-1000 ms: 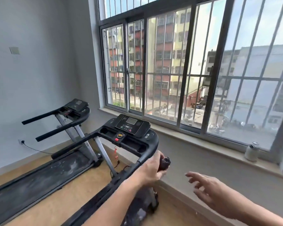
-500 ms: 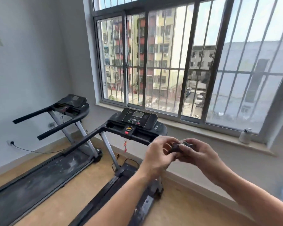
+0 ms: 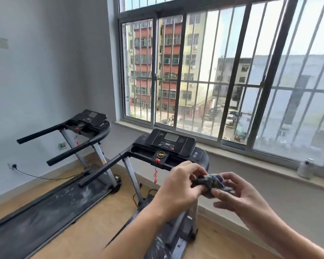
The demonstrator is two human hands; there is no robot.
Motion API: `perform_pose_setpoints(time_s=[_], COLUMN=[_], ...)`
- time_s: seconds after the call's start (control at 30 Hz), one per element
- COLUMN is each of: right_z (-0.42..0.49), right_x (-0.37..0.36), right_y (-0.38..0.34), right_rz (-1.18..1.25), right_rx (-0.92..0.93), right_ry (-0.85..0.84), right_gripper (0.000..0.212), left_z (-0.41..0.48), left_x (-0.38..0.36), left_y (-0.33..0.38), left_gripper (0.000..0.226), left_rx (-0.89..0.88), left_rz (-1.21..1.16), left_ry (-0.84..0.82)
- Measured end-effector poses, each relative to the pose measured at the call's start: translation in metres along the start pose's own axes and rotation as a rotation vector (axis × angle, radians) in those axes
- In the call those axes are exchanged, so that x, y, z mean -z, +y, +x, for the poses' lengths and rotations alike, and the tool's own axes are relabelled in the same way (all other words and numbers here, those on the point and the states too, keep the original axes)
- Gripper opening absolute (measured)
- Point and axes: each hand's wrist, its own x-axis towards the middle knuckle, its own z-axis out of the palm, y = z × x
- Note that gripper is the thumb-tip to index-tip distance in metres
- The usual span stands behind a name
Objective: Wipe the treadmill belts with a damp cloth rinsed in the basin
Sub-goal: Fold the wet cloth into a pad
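Both hands are together right now. The left hand [image 3: 178,186] pinches 1 end of the dark, bunched-up cloth [image 3: 210,181] and the right hand [image 3: 239,197] pinches the other, so the cloth sits between them, in front of the near treadmill's console [image 3: 171,142] as the camera sees it. No basin in view anywhere.

What matters for the next bit: both belts are below the hands and off to the left. The near belt [image 3: 160,245] is pretty much under the left forearm, and only a dusty strip of it shows past the arms. The far belt [image 3: 45,212] is well apart to the left, streaked with pale dust. Both run lengthwise from the window end back toward the person, so I reckon the wiping strokes go along that line. The left hand is the nearer 1 to either belt, so my guess is it carries the cloth down.

Compared with 1 second ago: back then the left hand had the cloth on its own, close to the near treadmill's handrail, and the right hand was open and reaching in. Half a second ago the 2 hands had met on it. Now the cloth looks drawn out a bit wider between them, like it's being unbunched.
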Motion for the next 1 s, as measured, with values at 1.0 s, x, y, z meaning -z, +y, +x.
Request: perform_pose_setpoints(time_s=[1.0], right_z=[0.318], right_x=[-0.308], right_y=[0.099], right_rz=[-0.270], right_rx=[-0.038], right_ry=[0.593], right_gripper=[0.034], left_z=[0.133], left_x=[0.196], left_y=[-0.376], left_gripper=[0.039], left_rx=[0.525], left_rz=[-0.757], left_ry=[-0.114])
